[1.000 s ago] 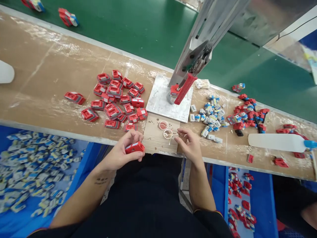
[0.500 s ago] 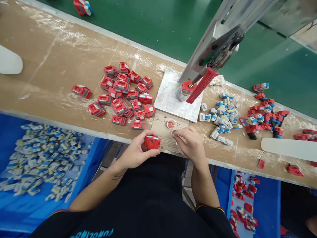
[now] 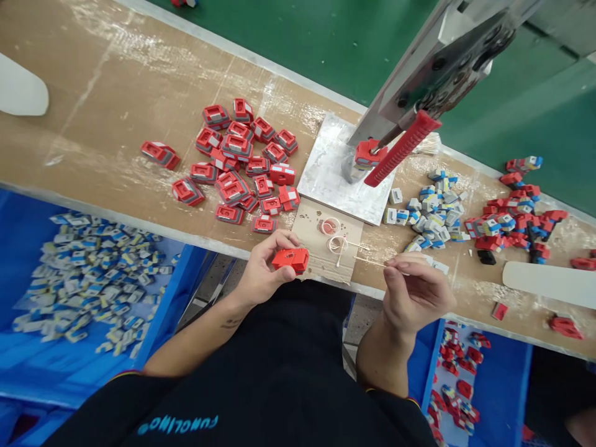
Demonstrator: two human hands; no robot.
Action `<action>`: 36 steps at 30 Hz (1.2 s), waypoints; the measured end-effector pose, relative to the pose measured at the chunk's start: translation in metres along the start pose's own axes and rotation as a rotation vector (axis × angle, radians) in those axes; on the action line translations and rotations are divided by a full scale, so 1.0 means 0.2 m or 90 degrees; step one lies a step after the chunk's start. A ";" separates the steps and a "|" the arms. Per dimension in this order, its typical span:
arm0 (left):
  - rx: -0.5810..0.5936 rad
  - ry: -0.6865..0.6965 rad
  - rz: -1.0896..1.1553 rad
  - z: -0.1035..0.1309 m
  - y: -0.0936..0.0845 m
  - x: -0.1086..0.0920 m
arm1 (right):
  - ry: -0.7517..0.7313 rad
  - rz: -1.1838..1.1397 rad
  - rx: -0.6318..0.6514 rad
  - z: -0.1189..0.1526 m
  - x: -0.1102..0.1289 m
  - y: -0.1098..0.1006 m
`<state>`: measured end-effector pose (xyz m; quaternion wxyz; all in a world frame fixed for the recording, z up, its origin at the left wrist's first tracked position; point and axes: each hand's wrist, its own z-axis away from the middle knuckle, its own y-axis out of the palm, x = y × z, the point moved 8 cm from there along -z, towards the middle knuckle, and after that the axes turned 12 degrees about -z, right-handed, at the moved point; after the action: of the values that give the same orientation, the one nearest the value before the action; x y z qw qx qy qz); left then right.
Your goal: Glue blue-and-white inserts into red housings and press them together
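Note:
My left hand (image 3: 269, 270) is closed round a red plastic toy part (image 3: 291, 260), held just above the table's front edge. Off to the right, my right hand (image 3: 416, 288) pinches the end of a thin wooden stick (image 3: 370, 261), which points left toward the cardboard. Between my hands, a piece of cardboard (image 3: 321, 267) bears two small round cups. The farther cup (image 3: 330, 226) has something reddish in it. A cotton swab (image 3: 356, 246) rests across the nearer clear cup (image 3: 336, 237).
A press with a red lever (image 3: 403, 149) stands on a metal plate (image 3: 321, 167), a red part under it. Red parts (image 3: 235, 146) lie to the left, white-and-blue parts (image 3: 435, 214) and mixed parts (image 3: 521, 214) to the right. Blue bins (image 3: 174, 292) flank me below the table.
My right hand has moved right, away from the cups, and the stick now shows in it. My left hand has turned the red part slightly. The view has shifted a little.

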<state>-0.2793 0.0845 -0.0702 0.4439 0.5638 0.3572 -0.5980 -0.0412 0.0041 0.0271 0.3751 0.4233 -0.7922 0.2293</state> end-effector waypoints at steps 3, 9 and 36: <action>-0.011 -0.021 0.091 0.00 0.02 -0.01 | 0.039 0.003 -0.013 0.04 -0.07 0.00; -0.011 -0.153 0.183 0.01 0.05 0.02 | 0.161 0.024 -0.046 0.13 -0.28 0.00; 0.125 -0.002 0.002 0.04 0.11 0.04 | 0.251 0.013 -0.117 0.16 -0.39 -0.04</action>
<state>-0.2604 0.0688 -0.0762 0.3878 0.6044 0.2953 -0.6301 -0.0195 0.0170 -0.0538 0.5575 0.3260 -0.7253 0.2386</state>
